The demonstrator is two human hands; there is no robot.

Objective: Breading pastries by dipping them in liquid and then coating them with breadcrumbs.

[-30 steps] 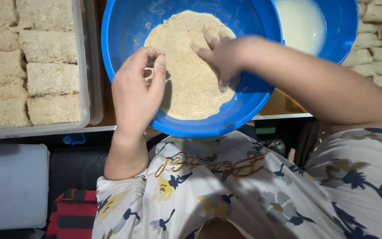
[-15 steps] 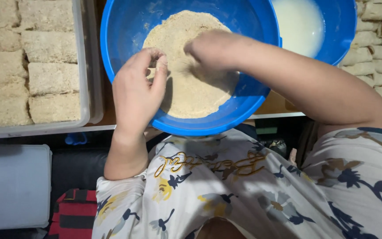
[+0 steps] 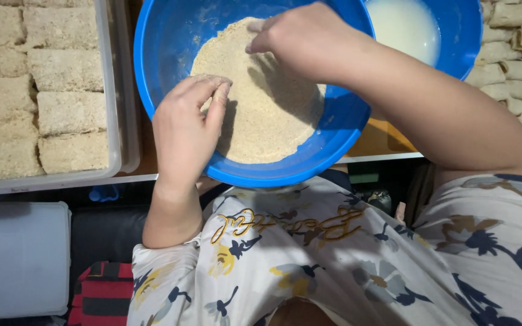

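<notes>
sandy crumbs (image 3: 261, 115) fill the round blue bowl (image 3: 164, 54); left hand (image 3: 185, 130) curls, fingertips pinched, right hand (image 3: 300, 39) cupped above them.

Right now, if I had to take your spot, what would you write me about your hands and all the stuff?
Left hand: fingers curled, in the crumbs at the near side of the round blue plastic bowl of tan breadcrumbs; whether it holds a piece is hidden.
Right hand: over the crumbs at the far side, fingers bent down.
Done: crumb-coated rectangular pieces fill the clear plastic tray on the left.
Left: pale uncoated rolls wait on the right, beside the second blue bowl of white liquid.
</notes>
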